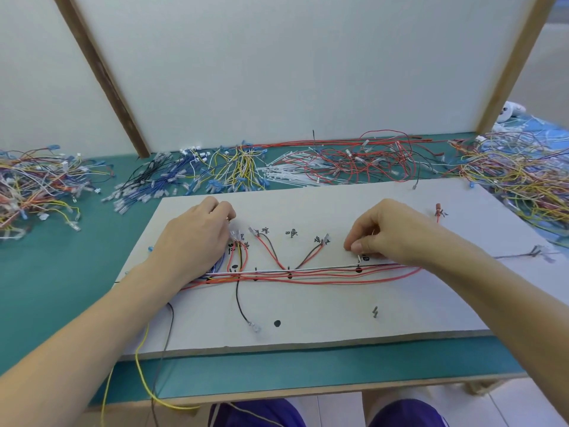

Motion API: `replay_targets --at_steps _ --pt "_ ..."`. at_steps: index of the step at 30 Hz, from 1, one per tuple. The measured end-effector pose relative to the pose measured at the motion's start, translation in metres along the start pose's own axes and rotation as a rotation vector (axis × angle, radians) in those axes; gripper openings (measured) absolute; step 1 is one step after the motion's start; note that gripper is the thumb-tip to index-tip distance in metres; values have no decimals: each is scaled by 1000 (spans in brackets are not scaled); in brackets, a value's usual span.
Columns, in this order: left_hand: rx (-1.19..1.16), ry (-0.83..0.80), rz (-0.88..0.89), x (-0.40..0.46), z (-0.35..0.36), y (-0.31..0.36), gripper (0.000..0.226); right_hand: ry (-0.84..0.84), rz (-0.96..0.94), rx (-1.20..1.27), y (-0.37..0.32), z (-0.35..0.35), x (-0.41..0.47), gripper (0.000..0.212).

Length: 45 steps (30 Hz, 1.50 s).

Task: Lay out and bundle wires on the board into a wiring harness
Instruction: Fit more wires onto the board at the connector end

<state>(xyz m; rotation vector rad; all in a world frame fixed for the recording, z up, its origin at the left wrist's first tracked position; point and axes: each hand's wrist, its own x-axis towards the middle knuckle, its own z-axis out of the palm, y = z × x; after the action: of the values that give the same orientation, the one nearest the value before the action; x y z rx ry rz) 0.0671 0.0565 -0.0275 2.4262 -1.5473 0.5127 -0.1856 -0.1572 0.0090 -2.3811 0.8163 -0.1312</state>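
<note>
Here my left hand [197, 238] curls over wire ends at the board [308, 312], grip hidden; my right hand [388, 232] pinches a white wire [308, 268] above the red wires [308, 277].

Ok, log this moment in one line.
left hand: at terminals | right hand: pinching white wire end | board: wires unbundled

White partition panels [277, 72], possibly purple trousers [255, 414]
</note>
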Motion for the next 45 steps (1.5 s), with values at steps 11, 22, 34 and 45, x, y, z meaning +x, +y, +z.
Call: replay_targets --at_steps 11,22,34,45 --pt "-3 23 9 -1 3 -2 21 204 -219 -54 17 19 -27 15" --pt "-26 47 10 0 6 -4 23 263 -230 -171 18 25 -50 21" --pt "-33 5 -15 1 3 -3 22 335 -33 -110 9 35 -42 19" --pt "-94 -171 -5 6 -6 -10 30 332 -17 -160 5 40 -47 19"
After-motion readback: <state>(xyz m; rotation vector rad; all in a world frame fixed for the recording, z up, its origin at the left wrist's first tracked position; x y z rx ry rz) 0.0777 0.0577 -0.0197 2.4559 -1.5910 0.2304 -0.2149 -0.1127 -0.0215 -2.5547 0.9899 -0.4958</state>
